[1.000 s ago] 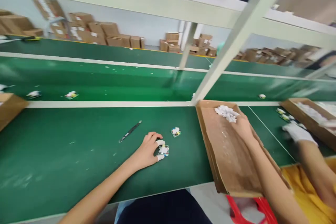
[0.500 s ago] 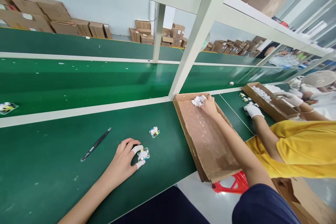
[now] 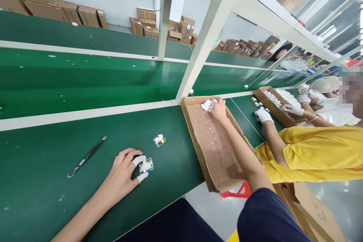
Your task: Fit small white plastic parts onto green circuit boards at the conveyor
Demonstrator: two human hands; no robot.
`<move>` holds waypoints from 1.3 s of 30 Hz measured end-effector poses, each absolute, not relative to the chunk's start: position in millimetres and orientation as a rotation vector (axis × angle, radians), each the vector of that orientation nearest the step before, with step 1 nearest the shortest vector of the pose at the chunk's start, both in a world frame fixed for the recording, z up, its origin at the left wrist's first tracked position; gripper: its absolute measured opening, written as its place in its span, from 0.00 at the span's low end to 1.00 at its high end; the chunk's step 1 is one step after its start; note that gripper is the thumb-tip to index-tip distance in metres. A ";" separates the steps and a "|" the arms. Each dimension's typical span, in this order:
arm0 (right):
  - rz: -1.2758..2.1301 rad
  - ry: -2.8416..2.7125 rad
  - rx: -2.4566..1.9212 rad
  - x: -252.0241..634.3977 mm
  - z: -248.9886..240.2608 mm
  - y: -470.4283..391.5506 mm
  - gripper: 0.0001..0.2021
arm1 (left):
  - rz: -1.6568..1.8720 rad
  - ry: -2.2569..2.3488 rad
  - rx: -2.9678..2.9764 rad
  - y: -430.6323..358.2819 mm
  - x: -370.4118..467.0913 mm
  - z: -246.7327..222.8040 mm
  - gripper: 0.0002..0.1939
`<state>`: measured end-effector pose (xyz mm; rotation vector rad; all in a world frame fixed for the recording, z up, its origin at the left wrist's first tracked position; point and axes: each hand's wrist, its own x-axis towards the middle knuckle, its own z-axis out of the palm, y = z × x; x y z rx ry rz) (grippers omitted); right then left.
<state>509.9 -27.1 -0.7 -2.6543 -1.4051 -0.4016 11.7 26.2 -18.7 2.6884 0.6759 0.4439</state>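
My left hand rests on the green workbench, thumb and forefinger closed on the edges of a small circuit board with a white patch on top. White covers wrap both of those fingertips. A second circuit board lies just beyond, apart from the hand. In the far end of a shallow cardboard box, my right hand has its fingers curled at a small heap of white pieces. What the right fingertips hold is hidden. Black tweezers lie left of my left hand.
A pale metal post rises behind the box. Beyond a white rail runs a green conveyor belt carrying small boards. To the right, a co-worker in a yellow top reaches with white gloves toward boards beside another cardboard box.
The view has shifted, so most things appear farther left. Both my hands keep their places at the board and the white pieces. Another small board shows on the belt behind the post.
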 end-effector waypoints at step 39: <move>-0.573 -1.651 -2.759 520.3 18.5 -48.3 0.15 | 0.407 0.692 2.498 4.2 14.8 -2.4 0.17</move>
